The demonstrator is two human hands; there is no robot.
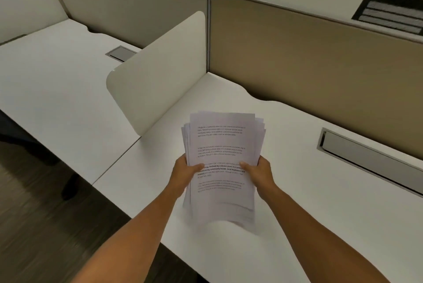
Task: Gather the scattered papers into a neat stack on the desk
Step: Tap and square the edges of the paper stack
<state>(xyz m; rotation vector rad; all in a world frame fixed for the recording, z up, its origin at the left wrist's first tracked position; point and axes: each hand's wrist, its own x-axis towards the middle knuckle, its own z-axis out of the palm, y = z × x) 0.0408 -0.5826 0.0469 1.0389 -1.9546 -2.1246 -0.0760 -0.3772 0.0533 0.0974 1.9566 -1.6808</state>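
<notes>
A: Papers (223,145): printed sheets, all in one bundle, held just above the white worktop (309,202), near its front edge. No loose sheets visible elsewhere on it.

B: State of the hands?

A: Left hand (185,172) closed on the bundle's left long edge, thumb lying on the top sheet. Right hand (258,171) closed on the right long edge, thumb likewise on top. Fingers below, hidden.

B: Neat yet?

A: No. Top edges fan out left and right, several corners showing. Lower end is blurred; can't say whether it touches the worktop.

B: How will it handle?

A: My judgement: light, limp, slippery sheet on sheet. Grip too loose and the inner pages slide; too tight and the bundle buckles across the middle. Edges crease easily.

B: Best hold?

A: Probably as now, mid-length on both long edges, loose enough that sheets can settle when a short edge is tapped on the worktop. Then lay flat, well clear of the cable tray (366,156) and the white divider (160,81).
</notes>
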